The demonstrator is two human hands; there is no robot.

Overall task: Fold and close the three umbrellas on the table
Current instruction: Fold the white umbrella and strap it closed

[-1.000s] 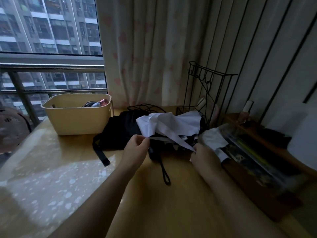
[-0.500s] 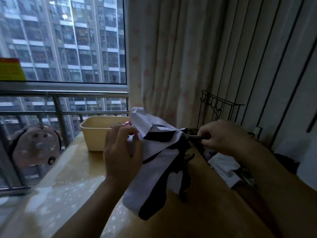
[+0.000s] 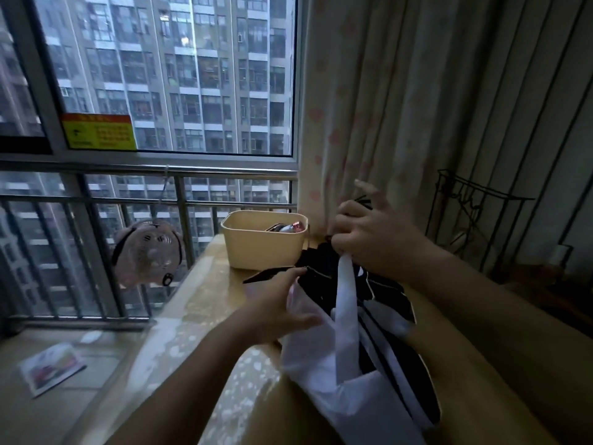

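A white and black umbrella point(image 3: 356, 374) hangs in the air over the table point(image 3: 205, 316), its loose canopy drooping toward me. My right hand point(image 3: 375, 242) grips its upper end, fingers curled round the top and a white fold. Lower and to the left, my left hand point(image 3: 282, 303) holds the white canopy cloth at its side, with a black flap beside its fingertips. A dark bundle point(image 3: 309, 258), perhaps another umbrella, lies on the table behind my hands, mostly hidden.
A cream plastic basket point(image 3: 256, 248) with small items stands at the table's far edge by the window. A black wire rack point(image 3: 475, 220) stands at the right against the curtain. A small pink fan point(image 3: 147, 252) hangs on the window railing.
The umbrella has been lifted off the table and now hangs upright. My right hand has risen to its top, and my left hand has moved down along the canopy. The view swung left toward the window.
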